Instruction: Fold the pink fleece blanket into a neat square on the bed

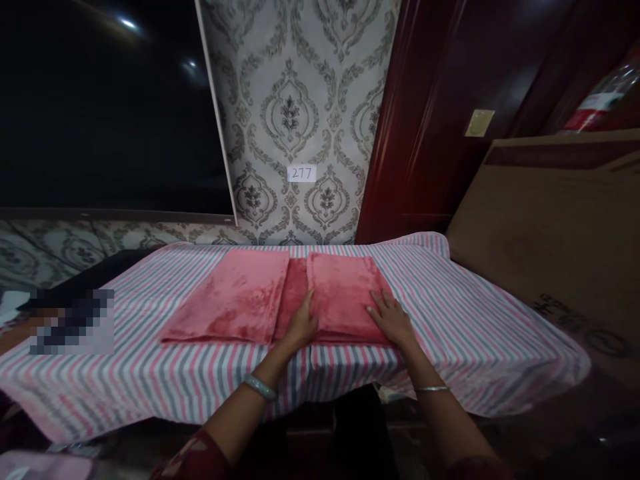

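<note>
1. We saw a pink plush cloth [230,293] on a table draped with a striped cover [450,320]. Its left and right sides were folded inward, and a darker middle strip [295,287] showed between the two folded panels.
2. We found the left hand [303,323] at the inner edge of the right panel [345,287], its thumb pointing away from the body along that edge. Its fingers were partly hidden from us, so we could not tell whether it pinched the fabric or only touched it.
3. We saw the right hand [393,320] lying on the outer part of the same panel, palm down, its fingers spread wide against the plush and not closed around anything.
4. We noticed a pale green bracelet [260,387] on the left wrist and a thin silver bangle [433,389] on the right one.
5. We had the left panel [225,300] lying flat beyond the left hand's side, apart from both hands.
6. Behind the table we saw patterned wallpaper [290,113] bearing a paper label [302,173] marked 277, with a large dark screen [110,120] to the left.
7. To the right we saw a dark red wooden panel [425,100] and a cardboard box [550,233], with a bottle [603,100] by the box's upper edge.
</note>
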